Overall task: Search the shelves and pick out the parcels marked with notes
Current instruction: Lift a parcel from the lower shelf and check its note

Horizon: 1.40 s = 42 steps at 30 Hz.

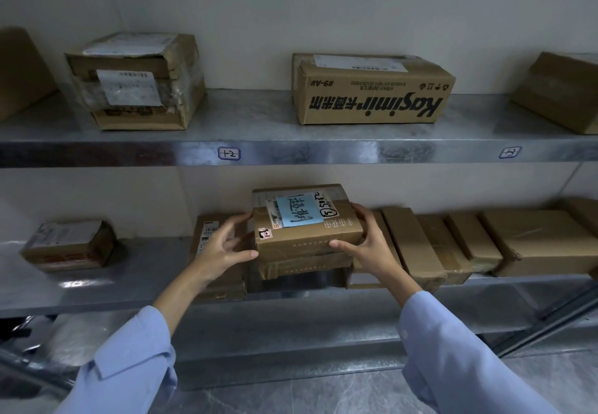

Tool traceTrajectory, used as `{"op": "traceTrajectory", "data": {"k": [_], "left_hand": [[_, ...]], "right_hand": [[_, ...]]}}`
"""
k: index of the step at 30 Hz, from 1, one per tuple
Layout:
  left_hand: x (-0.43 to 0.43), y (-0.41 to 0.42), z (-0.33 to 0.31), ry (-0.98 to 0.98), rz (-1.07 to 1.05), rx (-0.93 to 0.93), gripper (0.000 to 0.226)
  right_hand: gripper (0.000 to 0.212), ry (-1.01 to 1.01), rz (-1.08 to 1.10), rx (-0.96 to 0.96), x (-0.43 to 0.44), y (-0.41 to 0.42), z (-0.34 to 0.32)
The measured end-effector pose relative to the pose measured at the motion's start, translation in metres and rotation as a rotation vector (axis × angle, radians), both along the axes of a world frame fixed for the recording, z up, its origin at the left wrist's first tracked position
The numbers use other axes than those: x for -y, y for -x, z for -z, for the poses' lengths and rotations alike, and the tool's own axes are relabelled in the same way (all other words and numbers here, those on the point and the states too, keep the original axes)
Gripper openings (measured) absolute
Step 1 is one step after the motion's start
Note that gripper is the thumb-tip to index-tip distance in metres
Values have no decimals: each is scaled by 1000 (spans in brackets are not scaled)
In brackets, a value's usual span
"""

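Observation:
A brown cardboard parcel with a blue handwritten note stuck on its top sits on the middle metal shelf, resting on another flat parcel. My right hand grips its right side, thumb on the front face and fingers over the top edge. At its left side is my left hand, thumb touching the front corner and fingers spread along the left edge. Both sleeves are light blue.
A row of several brown parcels leans to the right of the held one, and a small parcel lies at far left. The upper shelf carries a taped box, a printed carton and more boxes at both ends.

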<state>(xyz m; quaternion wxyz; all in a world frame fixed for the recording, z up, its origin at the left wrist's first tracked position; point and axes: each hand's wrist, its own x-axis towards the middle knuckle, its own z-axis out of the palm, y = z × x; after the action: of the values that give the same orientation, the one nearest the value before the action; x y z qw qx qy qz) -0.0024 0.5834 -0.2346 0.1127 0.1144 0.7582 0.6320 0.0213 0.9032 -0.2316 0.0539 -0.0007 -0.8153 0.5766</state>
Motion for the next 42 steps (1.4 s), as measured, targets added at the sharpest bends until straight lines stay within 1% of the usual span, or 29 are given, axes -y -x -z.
{"op": "traceTrajectory", "data": {"k": [4, 6, 8, 9, 11, 13, 14, 16, 18, 21, 23, 26, 28, 31, 34, 38, 42], "left_hand": [[5, 3, -6, 2, -6, -20, 69], [4, 4, -8, 0, -22, -34, 67], [4, 5, -9, -7, -31, -48, 70], [4, 6, -10, -4, -34, -50, 75], [7, 9, -10, 35, -27, -51, 94], [10, 11, -10, 96, 8, -40, 119], [10, 12, -9, 123, 31, -33, 128], [9, 12, -6, 144, 55, -40, 133], [9, 11, -3, 167, 38, -53, 132], [12, 13, 0, 183, 5, -79, 123], [12, 13, 0, 175, -7, -93, 111], [12, 11, -2, 225, -31, -116, 89], [13, 10, -3, 230, -42, -128, 83], [11, 7, -3, 245, -39, -151, 79], [7, 3, -4, 222, -34, -135, 77], [4, -2, -6, 235, -3, -149, 83], [0, -6, -3, 156, 9, -112, 89]], "right_hand": [[101, 10, -20, -6, -1, 0, 1], [101, 11, -31, -13, -1, 0, 1], [100, 10, -39, -15, -2, 1, 1], [97, 7, -48, -12, -3, 2, 1], [93, -1, -70, -1, -4, 3, -1], [95, -23, -85, 8, -4, 6, -1], [98, -38, -86, 8, -3, 7, 0], [101, -59, -79, -4, -2, 8, 2], [102, -72, -67, -21, 0, 9, 3], [96, -93, -23, -66, 1, 9, 4], [91, -115, 27, -108, 2, 9, 2], [87, -141, 81, -171, 5, 10, -2], [86, -146, 108, -199, 6, 10, -4], [88, -161, 141, -222, 6, 8, -2], [89, -214, 156, -230, 5, 7, -2], [92, -213, 112, -195, 3, 6, -4], [98, -169, 81, -160, 4, 5, -6]]}}
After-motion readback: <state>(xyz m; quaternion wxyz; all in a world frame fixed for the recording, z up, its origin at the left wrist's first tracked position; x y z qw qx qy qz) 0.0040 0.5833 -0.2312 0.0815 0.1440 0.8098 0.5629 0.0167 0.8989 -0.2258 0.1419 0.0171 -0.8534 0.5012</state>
